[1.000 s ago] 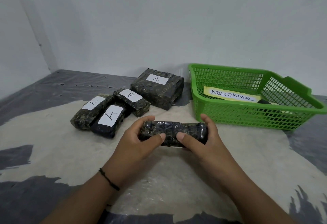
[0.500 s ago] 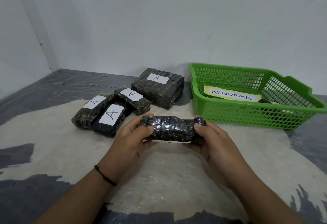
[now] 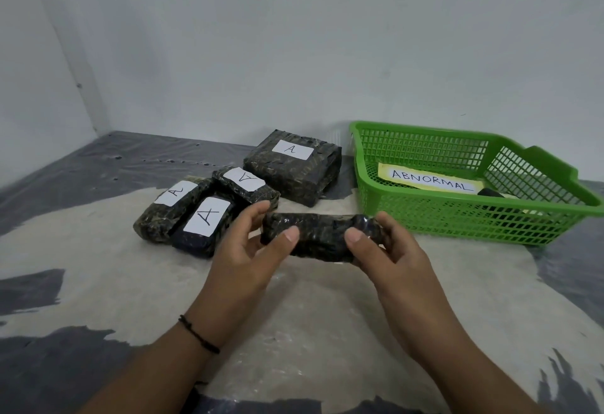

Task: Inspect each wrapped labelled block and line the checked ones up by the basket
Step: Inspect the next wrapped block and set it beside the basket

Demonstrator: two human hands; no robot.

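Blocks marked A, four of them, already lie grouped left of the green basket (image 3: 470, 217), the large block (image 3: 294, 168) nearest it and three small ones (image 3: 209, 214) further left, so checking looks well along. One dark wrapped block (image 3: 322, 237) is lifted off the counter (image 3: 98, 266) just in front of the basket's near-left corner, no label showing, with the left hand (image 3: 248, 250) and right hand (image 3: 389, 253) each clamped on an end; it remains to be placed.

Basket (image 3: 464, 217) sits at right of the frame, four labelled blocks (image 3: 209, 214) cluster left of it, and the held block (image 3: 322, 237) is centre, between both hands, in front of them.
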